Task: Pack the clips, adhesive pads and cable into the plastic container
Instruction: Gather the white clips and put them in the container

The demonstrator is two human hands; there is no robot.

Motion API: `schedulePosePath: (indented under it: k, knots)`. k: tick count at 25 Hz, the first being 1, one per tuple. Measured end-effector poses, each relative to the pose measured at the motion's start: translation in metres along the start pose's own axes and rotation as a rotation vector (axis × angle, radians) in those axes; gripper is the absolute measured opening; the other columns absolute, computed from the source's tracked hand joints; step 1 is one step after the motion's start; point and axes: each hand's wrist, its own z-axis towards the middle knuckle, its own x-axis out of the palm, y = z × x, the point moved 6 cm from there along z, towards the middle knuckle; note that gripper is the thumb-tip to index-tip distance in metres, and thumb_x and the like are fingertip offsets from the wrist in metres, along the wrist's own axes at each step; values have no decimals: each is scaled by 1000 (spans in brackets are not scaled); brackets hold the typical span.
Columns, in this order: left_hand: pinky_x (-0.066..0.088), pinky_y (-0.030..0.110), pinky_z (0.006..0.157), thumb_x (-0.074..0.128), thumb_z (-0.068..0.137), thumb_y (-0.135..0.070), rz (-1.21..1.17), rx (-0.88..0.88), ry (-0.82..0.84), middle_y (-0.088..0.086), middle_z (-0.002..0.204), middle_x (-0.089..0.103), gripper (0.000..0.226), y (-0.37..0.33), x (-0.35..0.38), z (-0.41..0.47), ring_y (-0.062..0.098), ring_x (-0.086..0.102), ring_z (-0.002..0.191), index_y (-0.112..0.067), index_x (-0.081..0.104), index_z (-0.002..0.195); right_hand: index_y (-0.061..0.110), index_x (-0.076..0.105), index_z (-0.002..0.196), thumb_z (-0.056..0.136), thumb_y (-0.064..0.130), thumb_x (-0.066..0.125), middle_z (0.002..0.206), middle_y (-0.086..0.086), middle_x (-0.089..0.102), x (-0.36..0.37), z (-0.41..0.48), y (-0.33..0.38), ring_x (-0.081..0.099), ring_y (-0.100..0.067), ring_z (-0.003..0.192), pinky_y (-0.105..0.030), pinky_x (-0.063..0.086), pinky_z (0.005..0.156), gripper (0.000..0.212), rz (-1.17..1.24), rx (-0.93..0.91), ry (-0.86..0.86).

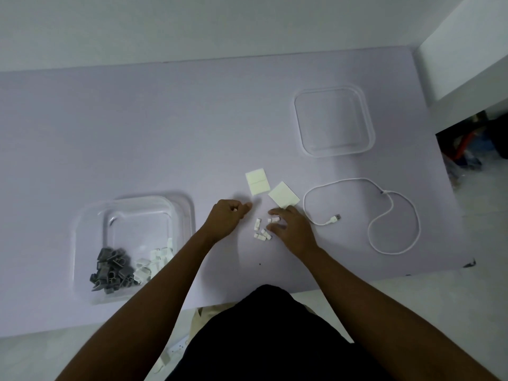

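Observation:
A clear plastic container [82, 229] stands at the left, holding grey clips [111, 272] and white clips [154, 261]. Several loose white clips [261, 233] lie on the table at the centre. My left hand [226, 220] is closed around white clips, one showing between its fingers. My right hand [290, 229] rests over the loose clips and pinches one white clip at its fingertips. Two white adhesive pads [257, 181] [283, 195] lie just beyond the hands. A white USB cable [384, 213] lies looped at the right.
A clear square lid [334, 121] lies flat at the far right of the lilac table [165, 127]. The table's right edge drops to a floor with clutter [467, 147]. A white wall runs along the back.

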Motion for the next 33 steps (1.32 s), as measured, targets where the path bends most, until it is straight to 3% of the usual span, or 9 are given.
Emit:
schedulePosePath:
  k: [6,11,13,16,19,22,24,26,33]
  knots:
    - [35,26,56,60,87,-57,488,107,-6,-3,74,58,40,6,23,6,16,56,68,-18,55,81,11,68,90,87,19,73,87,-2,64,-5,4,1,58,-7,75,-21,50,71,9,65,48,-103]
    - [35,29,62,58,87,-58,640,99,7,1,76,52,46,5,44,11,17,50,70,-14,51,79,13,56,73,94,17,50,66,-5,40,-11,-18,-10,34,-12,51,-28,27,49,22,1064,612,-62]
    - [37,29,64,56,91,-50,656,107,21,1,79,52,40,-1,51,14,17,51,73,-10,58,85,14,53,70,91,19,43,68,-6,44,-10,-28,-13,37,-14,52,-26,26,49,24,1160,657,11]
    - [45,30,68,54,97,-31,821,216,110,6,91,61,28,-7,59,16,21,63,85,-5,64,95,14,54,65,94,27,50,64,-7,50,-3,-38,-23,43,-16,50,-26,28,47,32,983,682,-40]
    - [47,31,69,60,94,-22,817,217,169,12,100,64,19,-7,60,12,27,66,91,-4,67,97,13,62,68,93,33,65,59,1,57,-1,-38,-23,49,-12,52,-28,39,53,33,461,486,-174]
    - [38,27,60,43,96,-34,672,148,129,7,78,56,35,-7,44,13,27,60,77,-7,59,81,15,69,98,84,36,76,90,4,69,24,-42,-6,62,-7,78,-23,50,73,26,126,185,-78]
    - [26,26,51,23,87,-50,654,110,119,-1,65,41,49,-6,34,11,23,48,66,-10,46,71,14,64,117,80,38,80,109,-2,68,39,-47,-5,64,-14,96,-28,53,84,47,7,113,-42]
    - [23,27,48,30,90,-44,630,85,85,-1,60,36,43,-4,20,5,20,41,60,-11,37,62,11,62,122,79,38,80,114,-7,66,46,-52,-1,62,-21,104,-34,54,87,54,-96,57,-121]
    - [25,29,49,49,94,-21,511,137,34,3,55,33,44,-12,-17,-19,15,31,52,-14,27,56,11,64,99,90,31,70,102,-7,61,58,-59,12,58,-24,93,-31,49,78,23,-96,65,-325]
